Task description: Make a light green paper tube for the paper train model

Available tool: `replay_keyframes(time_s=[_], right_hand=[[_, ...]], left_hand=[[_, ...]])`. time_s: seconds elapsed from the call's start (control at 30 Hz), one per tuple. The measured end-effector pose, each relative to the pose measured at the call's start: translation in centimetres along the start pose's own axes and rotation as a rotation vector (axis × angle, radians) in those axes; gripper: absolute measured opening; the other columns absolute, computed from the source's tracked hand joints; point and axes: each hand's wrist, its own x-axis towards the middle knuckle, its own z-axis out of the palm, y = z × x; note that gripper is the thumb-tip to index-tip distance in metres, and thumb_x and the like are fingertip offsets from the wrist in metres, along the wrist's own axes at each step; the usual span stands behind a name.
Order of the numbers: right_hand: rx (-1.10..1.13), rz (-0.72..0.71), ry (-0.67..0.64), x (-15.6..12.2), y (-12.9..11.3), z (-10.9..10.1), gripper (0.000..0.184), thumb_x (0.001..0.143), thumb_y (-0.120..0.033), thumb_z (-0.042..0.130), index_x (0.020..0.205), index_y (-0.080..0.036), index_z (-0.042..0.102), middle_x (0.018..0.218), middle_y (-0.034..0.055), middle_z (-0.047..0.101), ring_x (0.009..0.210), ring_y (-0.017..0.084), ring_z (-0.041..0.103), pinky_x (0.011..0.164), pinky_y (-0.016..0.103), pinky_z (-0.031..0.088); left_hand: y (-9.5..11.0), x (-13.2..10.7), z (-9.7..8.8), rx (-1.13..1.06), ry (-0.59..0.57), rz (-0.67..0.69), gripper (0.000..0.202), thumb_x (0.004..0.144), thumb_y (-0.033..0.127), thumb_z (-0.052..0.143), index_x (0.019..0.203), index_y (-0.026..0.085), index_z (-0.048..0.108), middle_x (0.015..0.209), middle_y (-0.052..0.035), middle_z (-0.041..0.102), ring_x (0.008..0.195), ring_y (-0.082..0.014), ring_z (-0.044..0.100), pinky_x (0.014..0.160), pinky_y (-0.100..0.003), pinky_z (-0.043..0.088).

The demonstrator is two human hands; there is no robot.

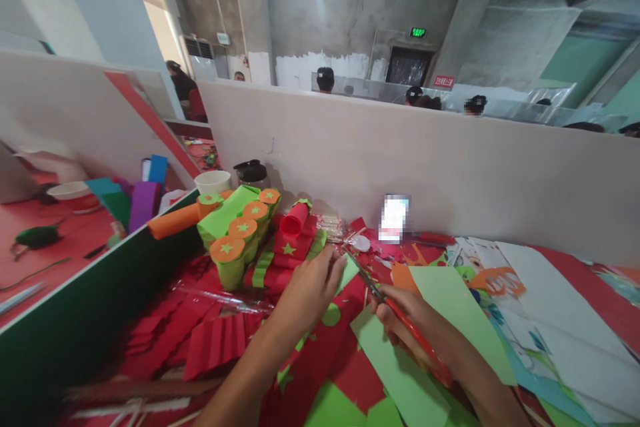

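Note:
My left hand (316,279) pinches a small piece of light green paper (349,272) over the middle of the table. Red-handled scissors (413,328) are gripped in my right hand (406,312), their blades pointing up and left at the edge of that piece. Whether the blades are cutting into it I cannot tell. Below my right hand lies a larger light green sheet (400,370). Between my forearms are red paper (320,367), a green paper circle (331,315) and green paper stars (285,379).
Left of my hands stands a green and orange paper model (240,233) with stars, beside a red paper tube (295,219). Folded red strips (220,343) lie in front. A lit phone (393,219) leans on the white partition (450,167). Paper sheets (560,293) cover the right side.

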Motion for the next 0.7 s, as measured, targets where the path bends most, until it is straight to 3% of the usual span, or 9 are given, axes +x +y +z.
replay_keyframes(time_s=[0.17,0.5,0.7], right_hand=[[-0.008,0.053,-0.024,0.22,-1.09,0.16,0.054,0.084,-0.073,0.045,0.084,-0.020,0.055,0.047,-0.0051,0.046,0.040,0.010,0.043,0.039,0.020,0.031],[0.015,-0.056,0.001,-0.07,-1.28,0.17,0.054,0.088,-0.071,0.041,0.090,-0.019,0.055,0.059,-0.0031,0.050,0.048,0.011,0.046,0.048,0.023,0.034],[0.061,0.038,-0.003,0.47,-0.91,0.75,0.051,0.085,-0.071,0.047,0.086,-0.021,0.052,0.053,-0.0056,0.045,0.044,0.011,0.046,0.044,0.022,0.032]], left_hand=[[-0.50,0.13,0.14,-0.080,0.023,-0.001,0.029,0.098,0.039,0.033,0.075,0.023,0.041,0.063,0.0048,0.045,0.058,-0.0144,0.046,0.058,-0.026,0.028],[-0.27,0.10,0.30,-0.164,-0.026,0.014,0.031,0.097,0.040,0.036,0.071,0.022,0.037,0.062,0.0054,0.042,0.059,-0.0134,0.041,0.056,-0.026,0.026],[-0.14,0.06,0.11,-0.242,-0.022,0.009,0.032,0.097,0.042,0.036,0.071,0.022,0.037,0.064,0.0055,0.040,0.060,-0.0127,0.039,0.057,-0.025,0.028]])
